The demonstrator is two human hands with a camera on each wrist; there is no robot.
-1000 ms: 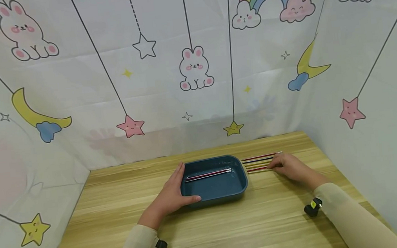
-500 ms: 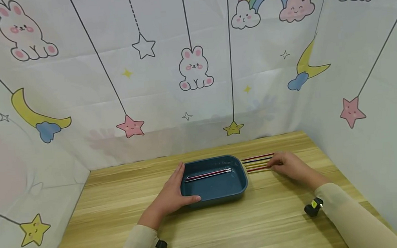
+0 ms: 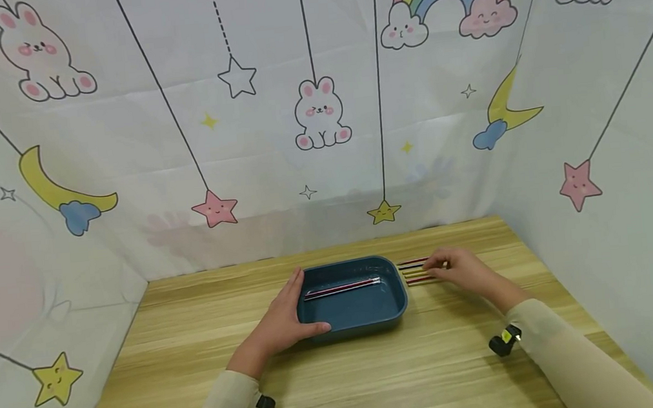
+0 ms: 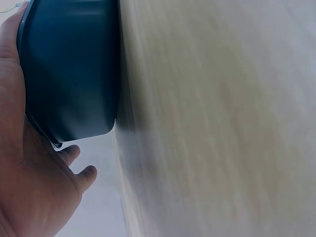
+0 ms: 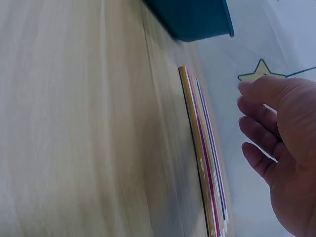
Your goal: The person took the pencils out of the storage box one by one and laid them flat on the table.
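My left hand [image 3: 278, 315] holds a dark blue tray [image 3: 349, 325] at its left end in the head view, thumb over the near rim and fingers along the left side. The left wrist view shows the tray's outer wall [image 4: 74, 69] between thumb and fingers. Inside the tray lie thin red-and-silver pencils [image 3: 342, 288]. Right of it, several slim pencils [image 3: 417, 272] in red, blue and yellow lie side by side on the table. My right hand [image 3: 457, 269] is over them, fingers loosely bent. Nothing shows between its fingers in the right wrist view, where the pencils [image 5: 205, 158] lie beside it.
The wood-grain table [image 3: 377, 381] extends in front of the tray and to its left. A white cloth [image 3: 265, 170] printed with rabbits, stars and moons stands behind the table and on both sides. A small black camera [image 3: 503, 342] sits at the right wrist.
My right hand has moved left along the pencils, from their right ends to over their middle. The left hand and tray have stayed in place.
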